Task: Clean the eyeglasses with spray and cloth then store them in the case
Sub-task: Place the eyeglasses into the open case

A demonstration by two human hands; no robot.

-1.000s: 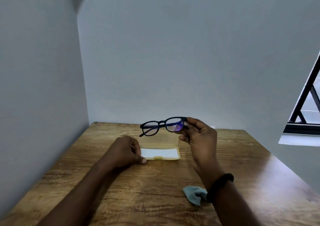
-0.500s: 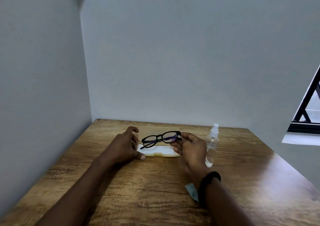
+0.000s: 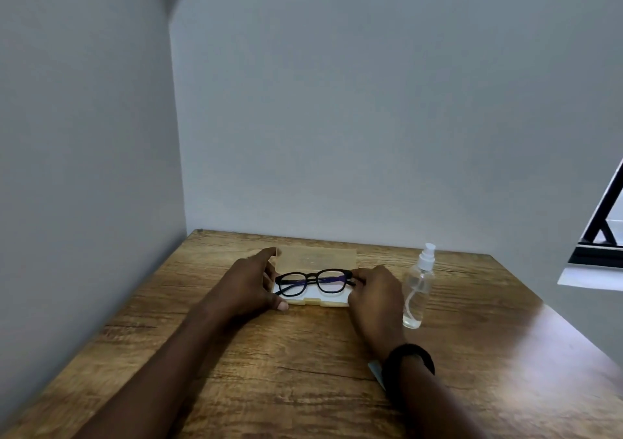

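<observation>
Left hand point(image 3: 249, 283) is wrapped round the left end of the open case point(image 3: 317, 258), fingers up by the lid and thumb down at the front edge on the table point(image 3: 303, 371). The eyeglasses point(image 3: 315, 275) are folded and sit right over the case's white lining, lenses facing the camera. Can't tell if they're fully resting on it. Right hand point(image 3: 374, 290) pinches the right end of the frame, fingers curled tight on it. Spray bottle point(image 3: 416, 290) stands just beside that hand. A bit of cloth point(image 3: 376, 369) peeks out under the wrist.
</observation>
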